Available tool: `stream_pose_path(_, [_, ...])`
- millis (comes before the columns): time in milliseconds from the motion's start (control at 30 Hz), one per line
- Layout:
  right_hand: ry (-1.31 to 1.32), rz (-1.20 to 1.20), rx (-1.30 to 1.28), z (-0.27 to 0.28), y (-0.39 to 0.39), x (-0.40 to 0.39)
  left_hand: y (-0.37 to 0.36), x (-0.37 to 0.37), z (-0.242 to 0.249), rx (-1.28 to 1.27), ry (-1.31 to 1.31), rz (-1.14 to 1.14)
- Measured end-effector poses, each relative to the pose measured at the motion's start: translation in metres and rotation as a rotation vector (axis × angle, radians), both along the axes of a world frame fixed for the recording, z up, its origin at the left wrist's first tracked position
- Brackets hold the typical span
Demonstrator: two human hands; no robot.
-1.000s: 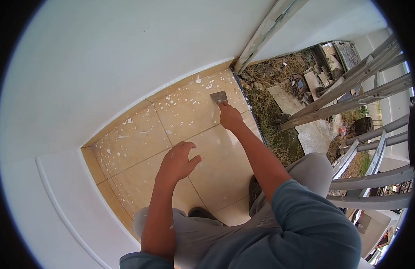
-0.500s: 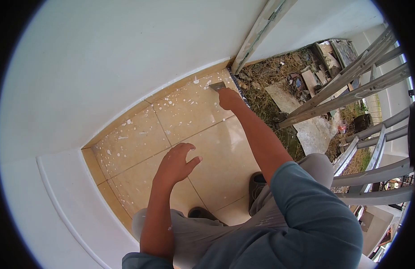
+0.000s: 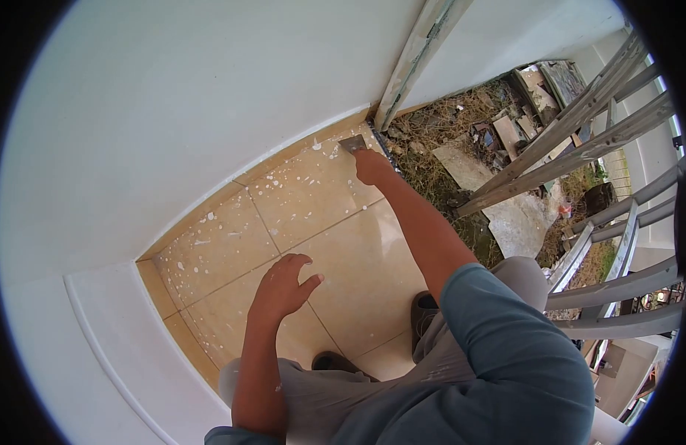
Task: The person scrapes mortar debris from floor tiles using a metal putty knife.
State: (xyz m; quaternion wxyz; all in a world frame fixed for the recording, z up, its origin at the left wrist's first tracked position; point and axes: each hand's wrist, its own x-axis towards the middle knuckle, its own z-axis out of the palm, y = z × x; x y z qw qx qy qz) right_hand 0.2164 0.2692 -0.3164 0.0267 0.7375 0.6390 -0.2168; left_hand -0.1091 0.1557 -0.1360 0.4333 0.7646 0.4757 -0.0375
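My right hand (image 3: 373,166) reaches out to the far end of the floor, closed round a scraper with a wide flat metal blade (image 3: 352,144). The blade lies at the tiles, close to the skirting and the dark floor edge; its handle is hidden in my fist. White paint spots (image 3: 295,180) dot the beige tiled floor (image 3: 358,259), thickest along the wall. Over the nearer tiles hovers my left hand (image 3: 285,285), thumb and fingers apart, with nothing in it.
A white wall (image 3: 172,111) with beige skirting runs along the left. At the far end stands a paint-marked post (image 3: 421,59). Beyond the floor edge lie dry grass and debris (image 3: 521,126). Wooden ladder-like rails (image 3: 565,156) lean at right. My shoes (image 3: 424,311) are on the tiles.
The scraper and my right hand appear slightly further left in view, near the skirting. My left hand sits a little lower, still open. The whole view has shifted slightly.
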Motion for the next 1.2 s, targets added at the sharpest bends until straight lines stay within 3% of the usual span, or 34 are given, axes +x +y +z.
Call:
stream_pose_path(133, [-0.033,0.065,-0.084,0.003,0.011,0.004,-0.001,0.002,0.006,-0.001,0.025,0.019])
stream_pose_path(233, [0.026,-0.030,0.012,0.009,0.003,0.005,0.000,0.003,0.004,0.015,0.009,0.012])
stream_pose_path(533, [-0.044,0.155,0.050,0.003,0.021,0.029,-0.003,0.008,0.008,-0.002,0.023,0.019])
stream_pose_path(867, [-0.026,0.070,-0.020,0.022,0.028,0.029,-0.002,0.014,0.008,0.018,0.038,-0.005])
stream_pose_path(1000, [-0.018,0.078,-0.001,0.000,0.036,0.038,-0.005,0.008,-0.003,0.059,0.016,-0.006])
stream_pose_path(1133, [-0.032,0.194,-0.053,0.002,0.034,0.059,-0.007,0.014,0.000,0.050,0.006,-0.015])
stream_pose_path(1200, [0.033,0.102,0.007,0.008,-0.017,0.067,-0.005,0.010,0.002,0.062,0.007,-0.002])
